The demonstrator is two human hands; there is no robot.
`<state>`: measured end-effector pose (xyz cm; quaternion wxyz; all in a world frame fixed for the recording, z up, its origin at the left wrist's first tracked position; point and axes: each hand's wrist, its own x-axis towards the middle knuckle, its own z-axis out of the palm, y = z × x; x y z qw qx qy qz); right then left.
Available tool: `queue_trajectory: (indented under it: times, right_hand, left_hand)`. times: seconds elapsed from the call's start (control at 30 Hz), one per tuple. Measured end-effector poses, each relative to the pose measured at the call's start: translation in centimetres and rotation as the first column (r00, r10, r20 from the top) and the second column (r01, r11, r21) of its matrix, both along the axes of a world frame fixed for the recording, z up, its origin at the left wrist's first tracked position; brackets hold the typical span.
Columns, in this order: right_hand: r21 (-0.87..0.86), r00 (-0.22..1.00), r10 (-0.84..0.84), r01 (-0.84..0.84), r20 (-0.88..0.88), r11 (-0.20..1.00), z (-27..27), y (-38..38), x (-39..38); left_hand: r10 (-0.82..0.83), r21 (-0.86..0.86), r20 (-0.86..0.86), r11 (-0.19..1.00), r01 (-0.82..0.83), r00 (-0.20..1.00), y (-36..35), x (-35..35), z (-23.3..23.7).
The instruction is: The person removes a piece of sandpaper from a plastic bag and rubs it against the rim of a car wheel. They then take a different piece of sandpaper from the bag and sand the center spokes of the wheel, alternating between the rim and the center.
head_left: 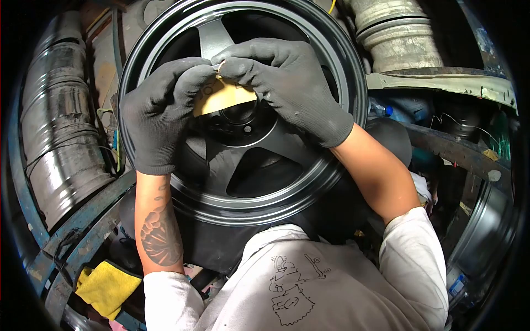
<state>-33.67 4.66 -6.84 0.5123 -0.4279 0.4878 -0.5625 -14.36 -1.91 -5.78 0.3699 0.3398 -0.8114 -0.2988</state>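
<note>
Both my hands wear dark grey gloves and meet above a car wheel rim. Between them is a yellow piece of sandpaper (225,99), roughly half-round, with dark printed marks on its face. My left hand (159,113) pinches its upper edge between thumb and fingers. From the other side, my right hand (295,85) pinches the same edge, the fingertips of the two hands nearly touching. Beneath them the black and grey spoked wheel rim (221,168) lies face up, close to my body. The sandpaper hides part of the hub.
Stacked metal wheel rims (66,116) stand at the left, more rims (395,36) at the upper right. A yellow cloth (107,288) hangs on the blue metal frame (83,220) at lower left. On the right, a rusty metal frame (450,142) holds bottles and another rim (483,229).
</note>
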Motion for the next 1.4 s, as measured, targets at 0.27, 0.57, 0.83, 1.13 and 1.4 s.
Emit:
queue_trajectory:
  times: [0.27, 0.57, 0.83, 1.13, 1.4]
  right_hand:
    - [0.031, 0.995, 0.017, -0.014, -0.1, 0.999, 0.4, 0.0, 0.0]
    - [-0.006, 0.989, -0.032, 0.032, -0.144, 0.999, 0.7, -0.1, 0.4]
    - [0.012, 0.989, -0.026, 0.028, -0.143, 1.0, 1.3, 0.0, 0.4]
    - [0.106, 1.0, 0.024, -0.023, -0.009, 0.994, 1.3, -0.2, -0.2]
    - [-0.001, 0.982, -0.032, 0.033, -0.189, 0.999, 1.2, -0.3, 0.0]
  left_hand:
    - [-0.014, -0.073, 0.025, 0.997, 0.015, 1.0, -0.2, 0.2, 0.1]
    - [-0.001, 0.029, -0.022, 1.0, 0.002, 1.0, 0.2, -0.2, 1.2]
    - [-0.002, 0.109, -0.119, 0.994, 0.016, 0.993, 0.2, -0.7, 0.8]
    - [0.009, 0.344, -0.169, 0.938, 0.05, 0.986, 0.4, -0.9, 0.9]
    - [0.061, 0.635, -0.178, 0.77, 0.067, 0.982, 0.4, -0.7, 1.6]
